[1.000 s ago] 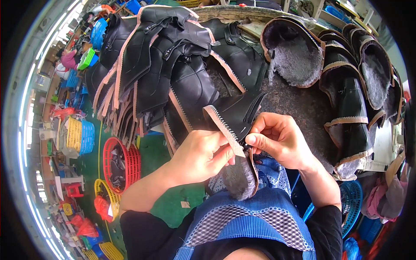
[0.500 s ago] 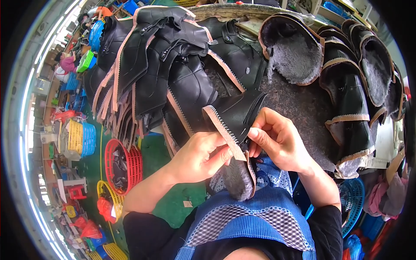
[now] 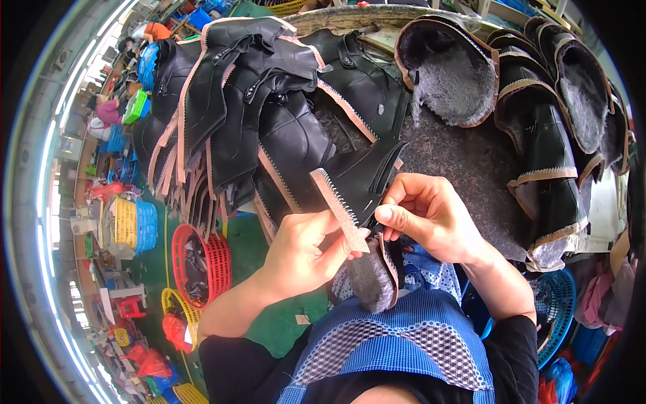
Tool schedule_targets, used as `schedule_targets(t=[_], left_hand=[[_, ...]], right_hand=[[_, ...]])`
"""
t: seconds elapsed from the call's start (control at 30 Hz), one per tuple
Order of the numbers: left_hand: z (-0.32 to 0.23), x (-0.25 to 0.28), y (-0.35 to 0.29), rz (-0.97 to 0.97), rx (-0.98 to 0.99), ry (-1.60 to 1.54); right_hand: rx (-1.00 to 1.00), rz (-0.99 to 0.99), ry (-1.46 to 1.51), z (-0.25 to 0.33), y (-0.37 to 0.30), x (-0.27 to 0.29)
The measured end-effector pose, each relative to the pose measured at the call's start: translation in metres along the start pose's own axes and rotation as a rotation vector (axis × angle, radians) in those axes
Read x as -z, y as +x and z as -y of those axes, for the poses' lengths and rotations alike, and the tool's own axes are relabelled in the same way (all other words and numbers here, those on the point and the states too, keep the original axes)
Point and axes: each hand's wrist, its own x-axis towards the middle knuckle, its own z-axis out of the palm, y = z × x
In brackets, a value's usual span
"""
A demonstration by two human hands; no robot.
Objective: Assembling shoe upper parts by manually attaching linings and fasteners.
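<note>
A black boot upper (image 3: 356, 176) with a zipper, a tan stitched edge strip and grey fleece lining (image 3: 371, 286) hangs over my lap in front of the table. My left hand (image 3: 301, 249) is closed on its lower edge, thumb at the end of the tan strip. With thumb and fingers pinched together, my right hand (image 3: 436, 219) grips the other side near the zipper. Whether those fingertips also hold something small, such as a thread, cannot be made out. Just beyond lies a heap of similar black boot uppers (image 3: 232, 101) with tan edges.
On the dark worktable (image 3: 464, 165), a fleece-lined upper (image 3: 452, 81) lies at the far side. More uppers (image 3: 548, 145) are stacked at the right. A red basket (image 3: 217, 266) and a yellow basket (image 3: 176, 310) stand on the green floor at left; a blue basket (image 3: 555, 310) is at right.
The held upper and my right hand have shifted slightly left, and the upper has turned a little. Both hands keep their grip. The whole view has moved slightly.
</note>
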Motion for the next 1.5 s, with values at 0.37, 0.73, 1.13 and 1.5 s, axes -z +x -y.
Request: schedule_targets(t=[0.37,0.73,1.13,1.5], left_hand=[[0.001,0.000,0.003,0.034,-0.018,-0.007],[0.009,-0.001,0.004,0.077,-0.018,-0.077],[0.037,-0.029,0.004,0.193,0.086,-0.333],[0.079,-0.041,-0.027,-0.203,-0.153,-0.633]], right_hand=[[0.039,0.012,-0.051,-0.001,0.000,0.000],[0.068,-0.056,-0.073,-0.007,-0.001,-0.003],[0.550,-0.344,-1.082,-0.024,-0.007,0.015],[0.291,-0.011,-0.313,-0.020,0.009,0.033]])
